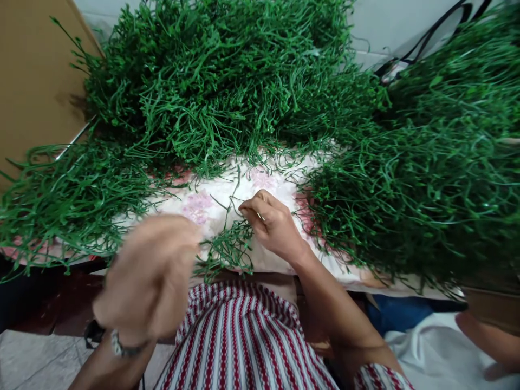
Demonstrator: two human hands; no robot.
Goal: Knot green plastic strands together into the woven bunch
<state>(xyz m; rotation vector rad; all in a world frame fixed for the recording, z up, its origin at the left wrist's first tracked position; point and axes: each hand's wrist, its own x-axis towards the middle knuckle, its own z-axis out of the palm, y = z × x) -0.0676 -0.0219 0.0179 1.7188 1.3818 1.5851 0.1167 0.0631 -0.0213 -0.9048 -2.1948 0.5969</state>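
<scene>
Green stems with small tips crowd a work surface in a towering heap [227, 81] at twelve o'clock, the largest of the piles in view. A second broad mound [414, 179] fills three o'clock, and a lower, looser pile [77, 200] spreads at nine. Between them shows the counter [219, 187], under a pale cloth patterned with pink flowers. At eight o'clock the worker's left hand [150, 276], a band [125, 344] at its wrist, hangs raised and blurred by motion; whether it grips anything, one cannot tell. Near the dial's centre the right hand [274, 222] draws thumb and fingers into a narrow pinch low over the cloth, though any stem between the tips is too fine to confirm. Just toward seven lies a small bunch [227, 249] of stems, with a lone stem [232, 203] above it, beside the right fingertips. The step in hand appears to be picking through stems one by one; the next move would call for a light, exact pinch that leaves neighbouring stems undisturbed.
</scene>
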